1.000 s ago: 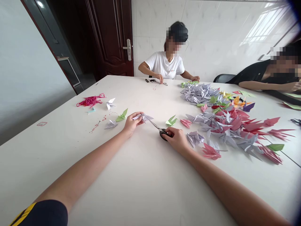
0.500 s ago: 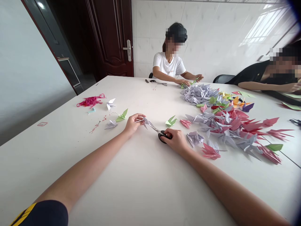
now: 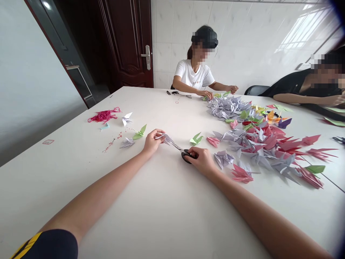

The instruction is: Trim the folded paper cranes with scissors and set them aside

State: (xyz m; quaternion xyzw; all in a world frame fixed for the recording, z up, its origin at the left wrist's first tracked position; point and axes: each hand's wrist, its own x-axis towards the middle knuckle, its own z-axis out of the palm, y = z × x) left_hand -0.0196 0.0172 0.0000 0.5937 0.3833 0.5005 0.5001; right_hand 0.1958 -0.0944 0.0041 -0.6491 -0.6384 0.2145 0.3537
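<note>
A pale lilac paper crane [image 3: 167, 139] is pinched in my left hand [image 3: 153, 141], just above the white table. My right hand [image 3: 201, 158] grips black-handled scissors [image 3: 185, 155] by their finger loops. The scissor blades point left and reach the crane; how far they go into its folds I cannot make out. A green paper crane [image 3: 196, 139] stands beyond the scissors, with a pink folded crane [image 3: 213, 141] beside it. Left of my left hand lie another green crane [image 3: 139, 132] and a lilac one [image 3: 127, 143].
A large heap of lilac, pink and other coloured cranes [image 3: 258, 140] covers the table's right side. Tangled pink cord [image 3: 104, 116] lies at the left. Across the table sits a person in a white shirt [image 3: 194, 76]; another in black [image 3: 293, 84] leans in at the right.
The crane in my left hand has turned slightly and sits closer along the scissor blades, which now look nearly closed. The far person's hands have moved apart.
</note>
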